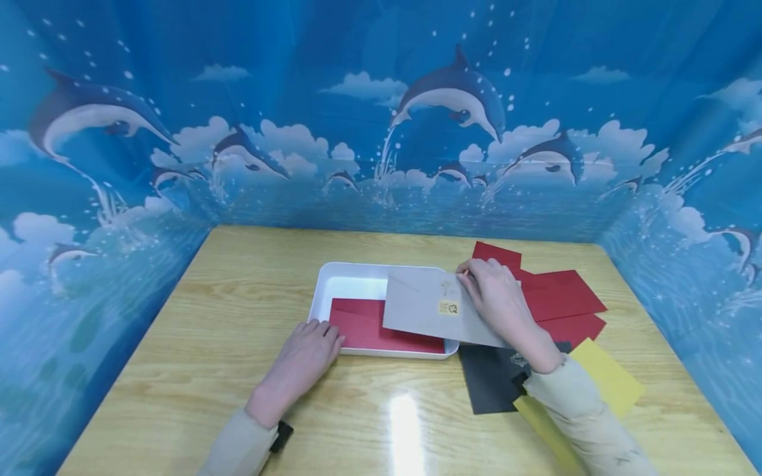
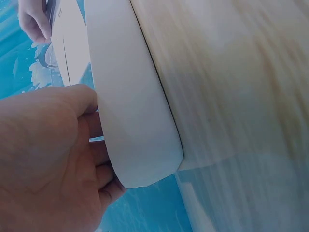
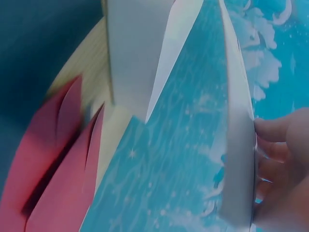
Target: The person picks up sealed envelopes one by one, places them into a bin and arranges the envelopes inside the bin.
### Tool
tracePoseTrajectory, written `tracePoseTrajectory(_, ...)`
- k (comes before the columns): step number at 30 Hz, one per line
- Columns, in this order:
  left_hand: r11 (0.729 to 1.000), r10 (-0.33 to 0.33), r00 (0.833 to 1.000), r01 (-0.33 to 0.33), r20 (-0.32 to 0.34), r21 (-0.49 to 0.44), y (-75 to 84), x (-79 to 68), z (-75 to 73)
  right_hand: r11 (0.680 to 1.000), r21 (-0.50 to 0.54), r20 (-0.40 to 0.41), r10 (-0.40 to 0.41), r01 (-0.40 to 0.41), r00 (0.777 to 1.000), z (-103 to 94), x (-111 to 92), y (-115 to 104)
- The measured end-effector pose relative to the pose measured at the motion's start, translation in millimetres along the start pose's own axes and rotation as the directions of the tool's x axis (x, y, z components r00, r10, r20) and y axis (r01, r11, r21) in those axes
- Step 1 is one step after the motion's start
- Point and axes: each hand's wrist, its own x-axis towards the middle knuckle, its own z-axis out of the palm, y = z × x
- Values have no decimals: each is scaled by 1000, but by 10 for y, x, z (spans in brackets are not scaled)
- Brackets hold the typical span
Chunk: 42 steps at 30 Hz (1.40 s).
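A white tray (image 1: pixel 351 285) stands near the table's middle, a red envelope (image 1: pixel 363 324) lying flat inside it. At the tray's front left corner my left hand (image 1: pixel 303 357) grips the rim; in the left wrist view its fingers reach behind the tray wall (image 2: pixel 135 106). My right hand (image 1: pixel 500 301) pinches the far right edge of a grey envelope (image 1: pixel 417 304) with a small gold print. That envelope hangs over the tray's right half, hiding part of the red one. The right wrist view shows my right hand (image 3: pixel 285 164) at the edge of the grey envelope (image 3: pixel 239 145).
Several red envelopes (image 1: pixel 556 294) lie spread at the back right. A black envelope (image 1: pixel 485 383) and yellow envelopes (image 1: pixel 613 377) lie closer, partly under my right forearm. Blue dolphin-print curtains (image 1: pixel 333 198) enclose the wooden table (image 1: pixel 238 291) behind and at both sides.
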Motion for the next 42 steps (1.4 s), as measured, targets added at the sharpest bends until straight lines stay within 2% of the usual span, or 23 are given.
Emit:
tracePoseTrajectory(6,1000,-10,1000,10,21,6,6,4,-2,999,37,45,-29,28,999,117,98,-186)
tracePoseTrajectory(19,1000,-11,999,11,38,-13,12,4,-22,984,134,83,-126,114,989,331,250,-456)
tracePoseTrajectory(28,1000,31,998,-31,-50,5,6,-4,-15,972,165,146,-192,167,970,500,233,-474)
tracePoseTrajectory(36,999,41,999,-41,-34,14,4,-2,-27,948,185,170,-289,257,942,603,192,-424)
tracePoseTrajectory(42,998,54,998,-53,-36,27,-2,-11,-26,957,172,226,-271,235,936,615,181,-402)
